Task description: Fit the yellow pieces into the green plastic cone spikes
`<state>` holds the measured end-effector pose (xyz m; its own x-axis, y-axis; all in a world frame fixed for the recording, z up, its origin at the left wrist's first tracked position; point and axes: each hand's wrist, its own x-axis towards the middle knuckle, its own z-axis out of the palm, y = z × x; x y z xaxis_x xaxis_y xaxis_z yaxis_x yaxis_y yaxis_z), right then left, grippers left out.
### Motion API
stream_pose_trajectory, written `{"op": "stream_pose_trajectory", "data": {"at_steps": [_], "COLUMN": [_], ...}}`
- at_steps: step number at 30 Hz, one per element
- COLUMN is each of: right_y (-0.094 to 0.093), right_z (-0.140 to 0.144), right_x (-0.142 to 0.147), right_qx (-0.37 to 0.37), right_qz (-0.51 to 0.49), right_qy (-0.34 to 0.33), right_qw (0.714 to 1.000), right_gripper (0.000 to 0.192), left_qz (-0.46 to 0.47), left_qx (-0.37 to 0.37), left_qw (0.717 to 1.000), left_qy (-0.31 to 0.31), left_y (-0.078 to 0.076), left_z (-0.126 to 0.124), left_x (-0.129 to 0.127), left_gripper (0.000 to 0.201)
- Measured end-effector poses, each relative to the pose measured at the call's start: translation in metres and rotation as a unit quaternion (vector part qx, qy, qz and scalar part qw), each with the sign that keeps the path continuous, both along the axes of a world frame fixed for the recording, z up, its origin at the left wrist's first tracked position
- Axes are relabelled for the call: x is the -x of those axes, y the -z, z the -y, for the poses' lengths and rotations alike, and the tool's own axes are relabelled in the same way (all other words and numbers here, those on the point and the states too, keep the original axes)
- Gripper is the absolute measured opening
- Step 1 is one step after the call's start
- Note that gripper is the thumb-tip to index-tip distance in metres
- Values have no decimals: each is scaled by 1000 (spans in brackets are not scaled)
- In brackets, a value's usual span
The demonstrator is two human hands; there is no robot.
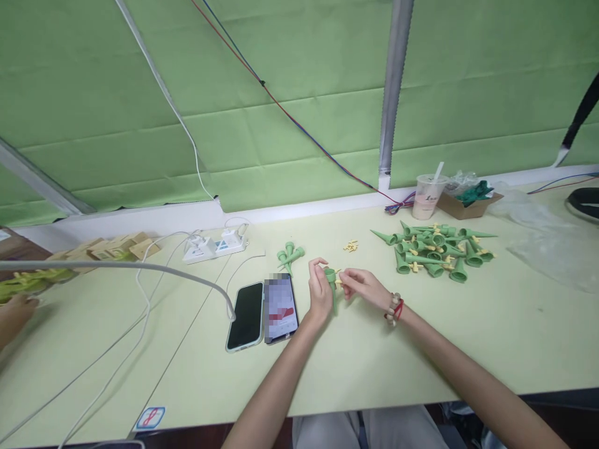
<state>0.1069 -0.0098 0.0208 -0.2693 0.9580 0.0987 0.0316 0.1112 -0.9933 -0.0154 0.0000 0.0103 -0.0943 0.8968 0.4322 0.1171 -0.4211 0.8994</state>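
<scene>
My left hand [320, 293] is closed around a green watering spike [331, 276], its wide round mouth up and its point down. My right hand [359, 283] is closed in a pinch at a small yellow valve piece [339, 282] on the spike's right side; whether the piece is fully seated I cannot tell. Just beyond the hands lies a little heap of small yellow pieces [350, 246]. To the right is a pile of green spikes [435, 254], many with yellow pieces on them. A few green spikes [291, 255] lie to the left, without visible yellow parts.
Left of my hands lie two phones, one dark [246, 317] and one lit [281, 308]. White cables run from a power strip [215, 247] across the table. A drink cup [427, 198] and cardboard box [468, 206] stand at the back. Another person's hand [16, 317] is at far left.
</scene>
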Motion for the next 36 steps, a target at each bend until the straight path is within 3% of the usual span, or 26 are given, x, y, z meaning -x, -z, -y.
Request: {"op": "stream_pose_trajectory", "data": {"at_steps": [5,9,11,14,16,20,22,27,31,33,36], "right_y": [6,7,5,5,4,4,4,8,7,7,9], "right_z": [-1,-3,-5,-5,-5,-3,-3,0,0,1,0], "right_x": [1,-3,-4,-3,-4,-6,-5,-2,-4,-4,-2], "right_qx": [115,63,50,102,137,54,8,96,15,-20,18], "right_qz": [51,41,11,-6,12,41,46,50,57,58,57], "right_qy": [-29,22,-12,-85,-93,-27,-25,-70,-8,-19,-55], "right_qw": [992,997,999,991,986,997,999,992,998,998,997], "right_gripper": [70,61,53,56,60,56,49,64,45,40,51], "left_qz": [-27,-3,-8,-33,-39,-23,-44,-113,-64,-63,-77], "left_qx": [-18,-2,-3,-17,-23,-12,-18,-38,-12,-4,-16], "left_qw": [999,1000,1000,999,999,1000,999,993,998,998,997], "left_qy": [25,-11,-13,14,23,-10,-14,22,-2,0,21], "left_y": [6,1,0,2,3,2,3,10,6,4,5], "left_z": [-1,-2,-3,-3,-3,-5,-6,-8,-8,-7,-6], "left_x": [0,1,2,3,2,2,4,8,6,5,5], "left_gripper": [38,36,35,35,35,31,29,25,26,27,26]}}
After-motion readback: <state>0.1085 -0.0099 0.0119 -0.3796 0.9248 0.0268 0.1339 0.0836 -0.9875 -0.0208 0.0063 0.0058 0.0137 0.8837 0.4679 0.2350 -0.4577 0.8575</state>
